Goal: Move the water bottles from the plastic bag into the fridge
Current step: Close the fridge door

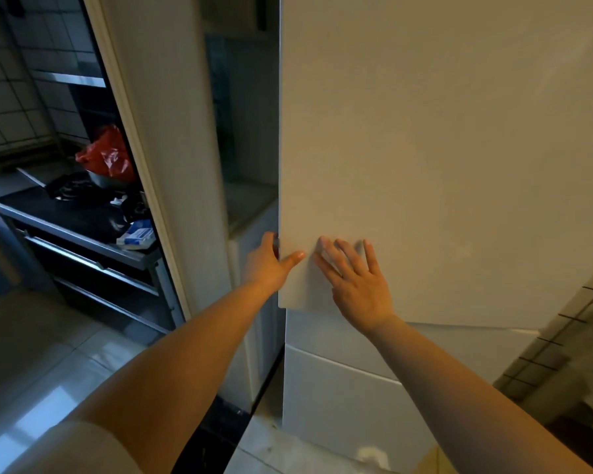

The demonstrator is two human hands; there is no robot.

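White and matte, the fridge's upper door (pixel 425 148) filled most of my view, and both my hands were on it near its lower left corner. My left hand (pixel 269 263) had hooked around the door's free edge, fingers curled out of sight behind it and thumb laid across the front, because that edge was the only purchase I could see on a door with no visible handle. My right hand (pixel 351 278) lay flat on the panel just beside it, fingers straight and spread, holding nothing — I judged it was there to steady the door's swing.

A dark gap showed left of the edge, with a pale shelf (pixel 250 200) dimly visible inside, so the door stood ajar. The lower compartment (pixel 356 388) below looked closed.

No water bottles were in sight. A red plastic bag (pixel 107 155) sat well off to my left on the dark stove counter (pixel 65 213); whether it held the bottles, I couldn't tell. So, I reckoned, loading hadn't started yet.
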